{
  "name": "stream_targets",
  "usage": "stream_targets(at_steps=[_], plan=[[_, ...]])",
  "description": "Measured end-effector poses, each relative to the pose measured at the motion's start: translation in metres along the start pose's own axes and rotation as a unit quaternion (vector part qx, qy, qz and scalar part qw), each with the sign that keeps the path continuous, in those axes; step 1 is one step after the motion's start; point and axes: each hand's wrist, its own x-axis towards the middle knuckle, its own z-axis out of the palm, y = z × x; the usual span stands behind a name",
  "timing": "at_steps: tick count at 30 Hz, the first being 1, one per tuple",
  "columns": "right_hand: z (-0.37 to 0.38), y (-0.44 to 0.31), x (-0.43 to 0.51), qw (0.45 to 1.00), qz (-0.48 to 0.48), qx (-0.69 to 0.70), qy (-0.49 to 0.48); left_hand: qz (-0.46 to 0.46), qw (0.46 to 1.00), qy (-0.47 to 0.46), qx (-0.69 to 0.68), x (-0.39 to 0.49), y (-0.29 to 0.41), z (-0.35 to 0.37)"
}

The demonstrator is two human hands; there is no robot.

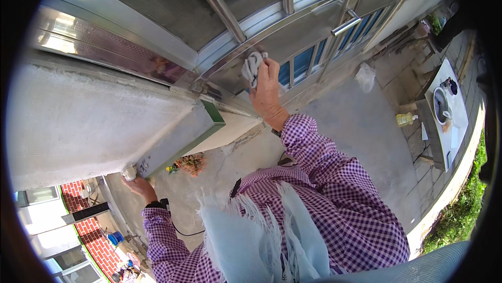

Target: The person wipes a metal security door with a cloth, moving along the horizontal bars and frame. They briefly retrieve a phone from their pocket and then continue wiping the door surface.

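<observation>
My right hand [268, 90] grips a bunched grey cloth [253, 69] against the shiny metal panel [302, 34] of a door with vertical metal bars [221, 4]. Down to the left, my left hand [141, 188] holds a crumpled whitish wad [128, 172], which looks like cloth, at the end of a grey ledge [172, 141] with a green edge. Above that ledge rises a pale plastered wall [90, 114]. A metal frame strip with a reddish reflection [149, 63] runs along the wall's top.
On the right, a white-topped table [457, 126] bears a metal basin [440, 104]. A bottle of yellow liquid [406, 119] stands beside it. A clear plastic bag [365, 77] lies on the concrete floor [353, 122]. Orange flowers [191, 164] are below the ledge. Door handles [346, 26] jut out.
</observation>
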Motion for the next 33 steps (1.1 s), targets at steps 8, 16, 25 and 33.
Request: stream_targets(at_steps=[8, 16, 25, 33], plan=[[-0.035, 0.023, 0.049, 0.999, -0.035, 0.020, 0.010, -0.022, 0.998, -0.020, -0.055, 0.005, -0.004, -0.001], [-0.089, 0.058, 0.147, 0.973, 0.008, -0.097, 0.210, 0.011, 0.999, -0.017, -0.033, 0.008, -0.022, -0.001], [-0.026, 0.024, 0.011, 0.989, -0.103, -0.100, -0.037, -0.007, 0.988, -0.021, -0.150, 0.011, -0.031, 0.002], [-0.065, 0.094, 0.070, 0.981, 0.057, -0.167, 0.084, -0.008, 0.993, -0.030, -0.114, 0.010, -0.033, -0.001]])
